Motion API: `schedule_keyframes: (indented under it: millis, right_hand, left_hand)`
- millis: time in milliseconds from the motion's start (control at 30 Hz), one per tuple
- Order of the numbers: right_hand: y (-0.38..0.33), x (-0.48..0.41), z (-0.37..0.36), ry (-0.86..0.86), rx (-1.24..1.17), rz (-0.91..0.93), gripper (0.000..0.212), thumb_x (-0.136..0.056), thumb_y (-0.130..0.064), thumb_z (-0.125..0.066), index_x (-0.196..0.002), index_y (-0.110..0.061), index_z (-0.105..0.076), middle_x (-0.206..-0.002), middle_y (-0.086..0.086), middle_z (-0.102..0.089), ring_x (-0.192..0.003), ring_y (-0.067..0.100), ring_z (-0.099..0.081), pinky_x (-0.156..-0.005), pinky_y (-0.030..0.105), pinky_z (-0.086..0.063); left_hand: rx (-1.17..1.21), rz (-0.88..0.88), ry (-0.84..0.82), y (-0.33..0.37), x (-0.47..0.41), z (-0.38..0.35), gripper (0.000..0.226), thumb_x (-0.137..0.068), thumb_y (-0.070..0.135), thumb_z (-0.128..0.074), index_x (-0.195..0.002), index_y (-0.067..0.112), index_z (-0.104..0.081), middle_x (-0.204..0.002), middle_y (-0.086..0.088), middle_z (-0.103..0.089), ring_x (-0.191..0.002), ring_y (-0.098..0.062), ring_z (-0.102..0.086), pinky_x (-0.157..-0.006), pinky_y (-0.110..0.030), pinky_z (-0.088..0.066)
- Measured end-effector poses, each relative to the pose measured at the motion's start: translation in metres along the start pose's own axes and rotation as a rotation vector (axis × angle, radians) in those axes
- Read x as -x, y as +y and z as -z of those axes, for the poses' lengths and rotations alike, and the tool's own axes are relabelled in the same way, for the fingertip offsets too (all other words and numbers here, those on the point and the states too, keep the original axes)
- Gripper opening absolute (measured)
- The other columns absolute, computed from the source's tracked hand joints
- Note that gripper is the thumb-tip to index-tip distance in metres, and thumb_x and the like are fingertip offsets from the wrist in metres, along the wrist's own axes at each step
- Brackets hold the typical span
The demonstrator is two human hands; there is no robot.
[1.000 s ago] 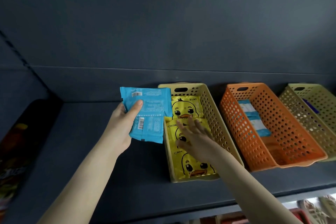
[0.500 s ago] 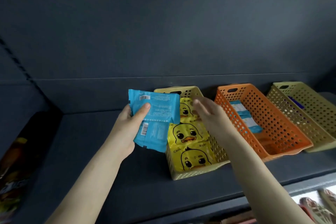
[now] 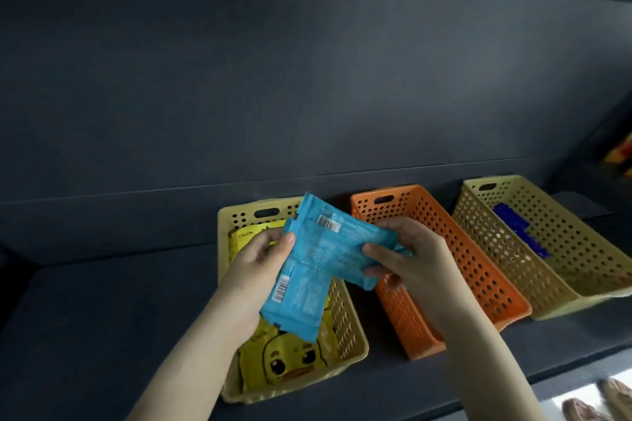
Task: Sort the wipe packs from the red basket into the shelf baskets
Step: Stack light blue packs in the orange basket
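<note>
Two blue wipe packs are held above the left yellow basket. My left hand grips the lower blue pack, thumb on its upper edge. My right hand pinches the upper blue pack at its right end, and that pack lies across the lower one. Yellow duck packs lie in the left yellow basket beneath the hands. The orange basket stands just right of my right hand. The red basket is out of view.
A second yellow basket at the right holds a dark blue pack. All three baskets sit on a dark shelf with a dark back wall. Below the shelf edge at the bottom right, other packaged goods show.
My right hand left the duck packs in the yellow basket and took hold of the right end of the upper blue pack. The blue packs moved right and fanned apart.
</note>
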State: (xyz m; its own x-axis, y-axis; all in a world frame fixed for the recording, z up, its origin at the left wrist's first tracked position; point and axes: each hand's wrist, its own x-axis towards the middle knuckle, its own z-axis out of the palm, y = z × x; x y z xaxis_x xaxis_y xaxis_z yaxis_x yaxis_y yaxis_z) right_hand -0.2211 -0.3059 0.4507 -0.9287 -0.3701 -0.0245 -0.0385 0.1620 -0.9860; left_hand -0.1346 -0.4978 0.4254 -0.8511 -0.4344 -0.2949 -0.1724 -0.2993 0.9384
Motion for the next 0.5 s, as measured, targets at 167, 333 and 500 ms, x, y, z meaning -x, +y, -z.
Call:
schedule_keyframes:
  millis: [167, 333, 500]
  right_hand:
    - [0.007, -0.016, 0.038, 0.025, -0.250, -0.078, 0.036, -0.078, -0.032, -0.070, -0.085, 0.002, -0.061, -0.092, 0.020, -0.071, -0.086, 0.031, -0.071, -0.079, 0.040, -0.058]
    - [0.036, -0.043, 0.068, 0.166, -0.343, -0.078, 0.031, -0.070, -0.013, -0.080, -0.088, -0.013, -0.055, -0.100, 0.013, -0.068, -0.089, 0.033, -0.071, -0.074, 0.051, -0.058]
    - [0.059, -0.060, 0.094, 0.237, -0.441, -0.220, 0.050, -0.071, -0.012, -0.080, -0.115, -0.018, -0.059, -0.114, 0.008, -0.065, -0.092, 0.025, -0.072, -0.074, 0.044, -0.059]
  left_hand:
    - [0.035, -0.028, 0.059, -0.006, -0.007, -0.043, 0.021, -0.087, 0.032, -0.065, -0.108, 0.028, -0.063, -0.088, 0.003, -0.074, -0.077, -0.017, -0.073, -0.063, -0.036, -0.057]
    - [0.068, -0.019, 0.172, -0.009, -0.019, -0.065, 0.028, -0.089, 0.029, -0.065, -0.117, 0.029, -0.059, -0.103, -0.001, -0.070, -0.088, -0.022, -0.070, -0.069, -0.041, -0.058]
    - [0.137, 0.021, 0.131, -0.018, -0.023, -0.087, 0.027, -0.088, 0.023, -0.066, -0.114, 0.028, -0.059, -0.107, -0.007, -0.070, -0.095, -0.024, -0.070, -0.074, -0.048, -0.059]
